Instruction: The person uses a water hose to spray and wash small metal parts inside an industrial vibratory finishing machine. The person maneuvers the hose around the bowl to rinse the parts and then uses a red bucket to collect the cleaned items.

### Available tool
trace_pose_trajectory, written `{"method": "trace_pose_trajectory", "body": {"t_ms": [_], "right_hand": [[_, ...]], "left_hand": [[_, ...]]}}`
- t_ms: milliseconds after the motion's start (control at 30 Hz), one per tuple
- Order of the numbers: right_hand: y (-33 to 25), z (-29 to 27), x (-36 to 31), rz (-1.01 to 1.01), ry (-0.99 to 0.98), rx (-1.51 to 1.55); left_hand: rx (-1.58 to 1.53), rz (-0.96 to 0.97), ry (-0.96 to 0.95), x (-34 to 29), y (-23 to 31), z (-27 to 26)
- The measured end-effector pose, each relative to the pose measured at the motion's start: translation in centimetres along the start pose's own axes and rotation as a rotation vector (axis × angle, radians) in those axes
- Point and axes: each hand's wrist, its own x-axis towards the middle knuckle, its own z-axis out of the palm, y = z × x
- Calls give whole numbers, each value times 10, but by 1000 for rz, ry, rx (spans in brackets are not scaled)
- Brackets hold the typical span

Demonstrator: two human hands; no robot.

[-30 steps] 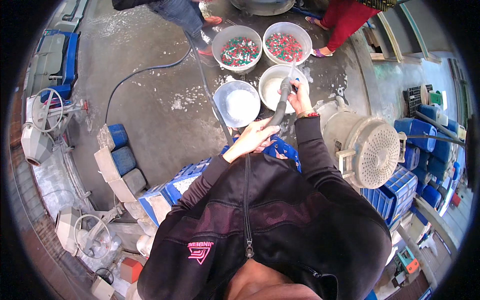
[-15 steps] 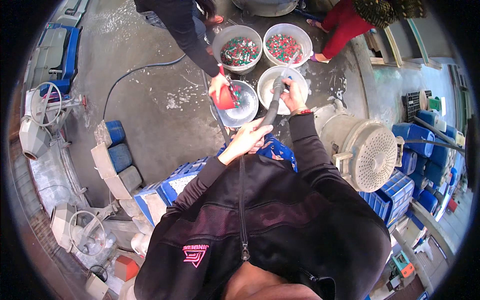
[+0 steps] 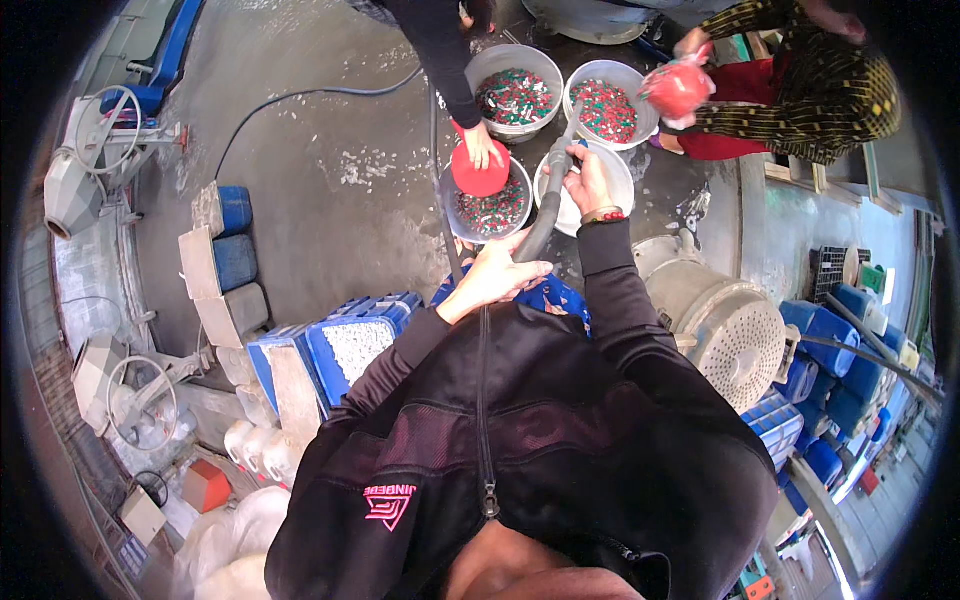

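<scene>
A dark grey hose (image 3: 545,220) runs up and forward between my two hands. My left hand (image 3: 492,274) is closed round its lower part near my waist. Further along, my right hand (image 3: 590,186) grips it near the nozzle, above a white bucket (image 3: 613,165). The nozzle tip points at a bucket (image 3: 645,122) of small red, green and white pieces. Left of the hose, a co-worker's hand (image 3: 482,146) holds a red bowl (image 3: 480,172) tipped over another bucket (image 3: 452,214) of such pieces. A further bucket (image 3: 512,134) of pieces stands behind it.
At far right a person bends over, holding a wet red object (image 3: 677,92), blurred. A perforated drum (image 3: 735,345) stands close to my right. Blue crates (image 3: 325,350) sit at my left. A second hose (image 3: 300,97) crosses the wet floor (image 3: 320,160).
The co-worker's red bowl has turned over, and pieces now cover the bottom of the bucket below. The person on the right has leaned in with a red object. My grip stays the same.
</scene>
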Motion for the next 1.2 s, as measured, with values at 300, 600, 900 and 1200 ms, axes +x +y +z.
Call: {"method": "trace_pose_trajectory", "body": {"t_ms": [300,600,900,1200], "right_hand": [[6,-10,3,51,11,8],[-8,5,1,19,-53,-1],[25,37,44,227,-145,-156],[40,43,44,244,-146,-159]], "left_hand": [[8,-51,1,1,0,1],[-2,-28,36,1,2,1],[-117,13,158,6,-2,-6],[-133,-53,206,-6,-8,-18]]}}
